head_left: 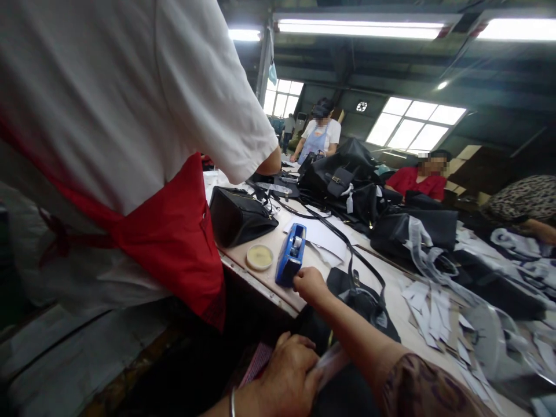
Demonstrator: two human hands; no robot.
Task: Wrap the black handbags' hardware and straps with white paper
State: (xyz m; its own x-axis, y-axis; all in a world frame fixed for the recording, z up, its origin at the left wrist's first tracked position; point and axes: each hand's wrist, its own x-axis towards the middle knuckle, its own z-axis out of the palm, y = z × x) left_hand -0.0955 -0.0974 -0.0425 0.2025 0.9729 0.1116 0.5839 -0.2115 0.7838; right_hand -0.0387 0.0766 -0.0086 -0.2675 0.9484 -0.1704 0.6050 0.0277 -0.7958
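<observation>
My right hand [309,284] is closed, its fingertips pressed together against the near end of a blue tape dispenser [290,260] on the table. Whatever sits between those fingertips is hidden. Lower down, my left hand [289,368], with a bangle at the wrist, is curled at the edge of a black bag [347,391] close to my body. A whitish translucent strip [332,365] runs out beside its thumb. Another black bag [369,301] with a gold-coloured clasp and long strap lies on the table behind my right forearm.
A round dish [259,256] of yellowish stuff stands left of the dispenser. White paper [321,231], a black handbag [238,214], piled bags [343,168] and paper strips [428,313] cover the table [278,298]. A co-worker in a red apron [174,231] stands close at left; others work beyond.
</observation>
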